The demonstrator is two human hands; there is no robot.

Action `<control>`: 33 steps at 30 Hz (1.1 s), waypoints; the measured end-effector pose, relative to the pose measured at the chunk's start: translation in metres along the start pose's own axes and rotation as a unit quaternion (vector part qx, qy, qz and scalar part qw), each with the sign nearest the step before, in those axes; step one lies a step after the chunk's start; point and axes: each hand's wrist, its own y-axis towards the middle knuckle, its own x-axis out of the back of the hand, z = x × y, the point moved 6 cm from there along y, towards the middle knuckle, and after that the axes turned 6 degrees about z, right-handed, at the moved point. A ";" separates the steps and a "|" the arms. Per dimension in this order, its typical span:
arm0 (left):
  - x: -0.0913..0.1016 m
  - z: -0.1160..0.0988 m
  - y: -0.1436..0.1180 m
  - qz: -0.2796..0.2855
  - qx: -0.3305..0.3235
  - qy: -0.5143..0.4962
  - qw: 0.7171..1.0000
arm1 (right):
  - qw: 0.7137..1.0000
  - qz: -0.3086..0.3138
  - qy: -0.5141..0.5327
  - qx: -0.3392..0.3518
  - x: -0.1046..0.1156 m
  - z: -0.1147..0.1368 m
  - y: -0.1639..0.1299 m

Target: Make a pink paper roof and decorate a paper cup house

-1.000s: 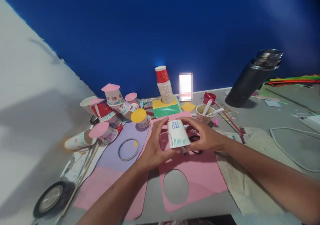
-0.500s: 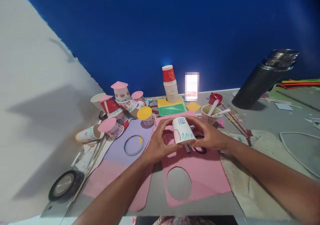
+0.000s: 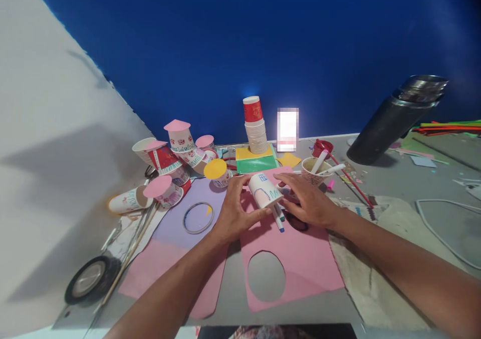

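Note:
An upside-down white paper cup (image 3: 264, 191), drawn with a blue window and a green zigzag, is tilted in my left hand (image 3: 236, 211), whose thumb and fingers wrap its side. My right hand (image 3: 310, 201) is just right of the cup, fingers apart and curved, apparently off it. Beneath the cup, markers (image 3: 278, 219) with blue and green ends lie on a pink sheet (image 3: 311, 269) that has a round hole cut out. A dark ring (image 3: 296, 222), perhaps a tape roll, is partly hidden below my right hand.
Decorated paper cups (image 3: 165, 191) with paper roofs cluster at left. A stack of cups (image 3: 257, 136) stands at the back, beside a cup with markers (image 3: 313, 171). A black flask (image 3: 391, 123) is at right. A tape roll (image 3: 199, 232) and black wheel-like roll (image 3: 90, 279) lie left.
The cup has tipped and shifted left with my left hand. My right hand has come away from its side, and more of the markers below shows.

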 end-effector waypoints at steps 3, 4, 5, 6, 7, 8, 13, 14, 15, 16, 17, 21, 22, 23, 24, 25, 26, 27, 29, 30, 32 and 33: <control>0.001 0.003 0.000 -0.006 0.012 0.004 1.000 | 0.999 0.004 -0.033 -0.009 0.002 -0.002 0.001; 0.001 0.005 -0.001 -0.008 0.019 0.005 1.000 | 0.999 0.013 -0.040 -0.010 0.001 -0.003 0.001; 0.002 0.007 -0.001 -0.011 0.027 0.006 1.000 | 0.999 0.023 -0.046 -0.012 0.000 -0.004 0.001; 0.002 0.009 -0.001 -0.013 0.036 0.006 0.999 | 0.998 0.029 -0.051 -0.015 -0.001 -0.004 0.001; 0.003 0.011 -0.001 -0.017 0.042 0.007 0.999 | 0.998 0.033 -0.055 -0.019 -0.003 -0.005 0.001; 0.004 0.012 -0.001 -0.022 0.046 0.007 0.999 | 0.997 0.035 -0.059 -0.025 -0.004 -0.006 0.001; 0.010 0.009 0.002 -0.038 0.033 0.018 0.999 | 0.995 0.027 -0.076 -0.065 0.007 0.001 0.003; 0.011 0.007 0.002 -0.040 0.031 0.021 0.999 | 0.994 0.020 -0.081 -0.074 0.015 0.004 0.003; 0.012 0.006 0.002 -0.040 0.030 0.022 0.998 | 0.993 0.010 -0.087 -0.081 0.024 0.007 0.004; 0.012 0.006 0.002 -0.040 0.031 0.021 0.999 | 0.991 -0.006 -0.095 -0.092 0.035 0.010 0.004; 0.012 0.006 0.003 -0.038 0.031 0.018 0.999 | 0.988 -0.029 -0.104 -0.107 0.048 0.011 0.004; 0.011 0.007 0.003 -0.038 0.036 0.005 0.999 | 0.962 -0.156 -0.134 -0.178 0.105 0.006 -0.001; 0.011 0.008 0.003 -0.042 0.036 0.003 0.998 | 0.940 -0.219 -0.138 -0.220 0.121 0.000 -0.007; 0.010 0.009 0.004 -0.044 0.037 0.001 0.998 | 0.929 -0.244 -0.141 -0.240 0.132 -0.004 -0.010; 0.010 0.009 0.004 -0.047 0.036 0.000 0.998 | 0.926 -0.242 -0.141 -0.252 0.140 -0.009 -0.011; 0.010 0.010 0.004 -0.051 0.035 -0.002 0.998 | 0.926 -0.231 -0.141 -0.263 0.145 -0.015 -0.012; 0.010 0.010 0.004 -0.055 0.034 -0.004 0.998 | 0.926 -0.218 -0.142 -0.272 0.150 -0.020 -0.013; 0.010 0.011 0.004 -0.058 0.035 -0.006 0.998 | 0.926 -0.203 -0.144 -0.282 0.154 -0.025 -0.014; 0.010 0.012 0.004 -0.058 0.041 -0.008 0.997 | 0.926 -0.152 -0.152 -0.310 0.158 -0.035 -0.016; 0.010 0.012 0.004 -0.058 0.045 -0.009 0.997 | 0.919 -0.120 -0.169 -0.336 0.159 -0.039 -0.018; 0.010 0.013 0.004 -0.054 0.048 -0.007 0.997 | 0.906 -0.058 -0.193 -0.373 0.160 -0.046 -0.019; 0.009 0.013 0.004 -0.053 0.046 -0.006 0.998 | 0.900 -0.034 -0.201 -0.385 0.161 -0.048 -0.020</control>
